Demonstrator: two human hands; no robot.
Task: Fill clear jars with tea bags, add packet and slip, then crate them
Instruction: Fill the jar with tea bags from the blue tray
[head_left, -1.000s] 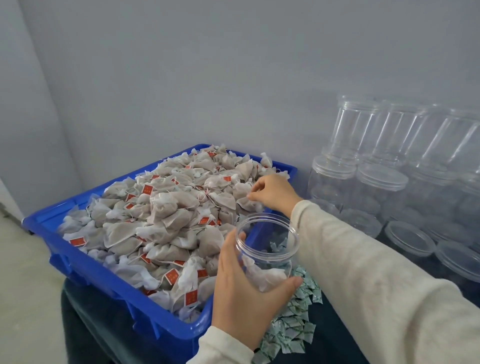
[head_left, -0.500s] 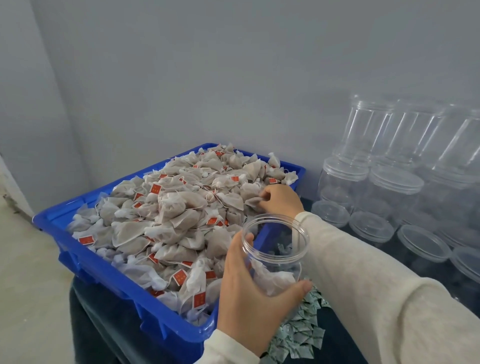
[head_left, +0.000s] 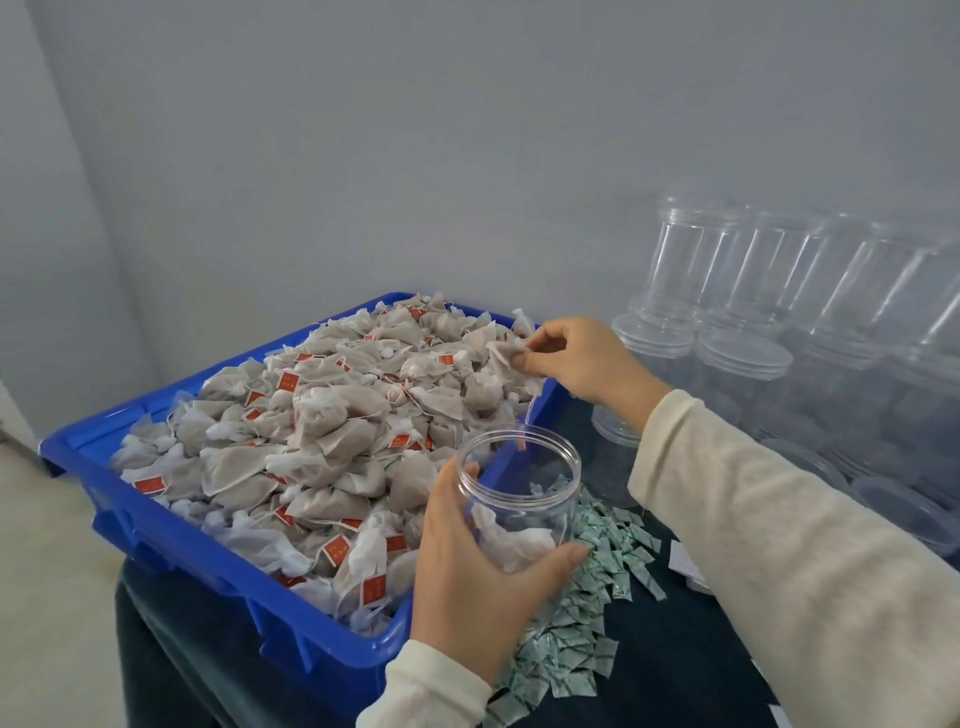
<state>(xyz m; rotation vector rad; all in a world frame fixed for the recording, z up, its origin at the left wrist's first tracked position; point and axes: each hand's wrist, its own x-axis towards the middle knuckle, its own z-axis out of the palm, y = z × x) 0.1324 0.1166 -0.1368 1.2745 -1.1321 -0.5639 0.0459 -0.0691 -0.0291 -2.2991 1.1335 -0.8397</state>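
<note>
while the left hand (head_left: 483, 566) wraps its fingers round an open clear jar (head_left: 519, 499) beside the blue crate (head_left: 218, 566), the right hand (head_left: 576, 358) pinches a tea bag (head_left: 506, 353) over the heaped crate; a few bags lie in the jar.

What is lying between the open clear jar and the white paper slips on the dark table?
In the head view, a pile of small green-and-white packets lies between the clear plastic jar and the white slips.

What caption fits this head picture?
Left hand holds clear jar; right hand pinches tea bag above blue crate.
</note>
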